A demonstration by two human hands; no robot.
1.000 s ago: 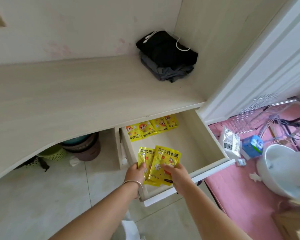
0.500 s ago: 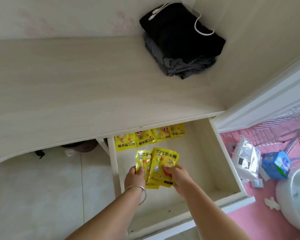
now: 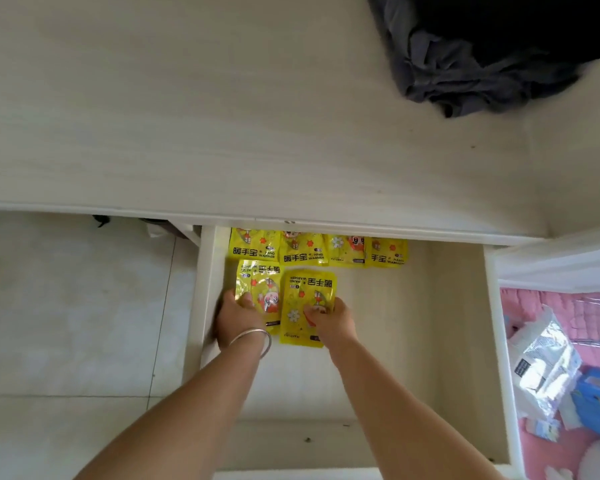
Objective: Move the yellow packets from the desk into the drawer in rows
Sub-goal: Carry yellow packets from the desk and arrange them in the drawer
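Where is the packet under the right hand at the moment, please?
In the drawer, left of centre, the packet lies before the back row, beside the left hand's packet.

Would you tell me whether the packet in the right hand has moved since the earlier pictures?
Yes. The packet in the right hand has gone deeper into the drawer, closer to the back row of packets.

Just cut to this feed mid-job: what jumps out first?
The bright yellow packets in the open drawer: a back row of four under the desk edge, and two more in front, the left hand on the left packet and the right hand on the right packet. After that, the dark heap of clothes on the desk, top right.
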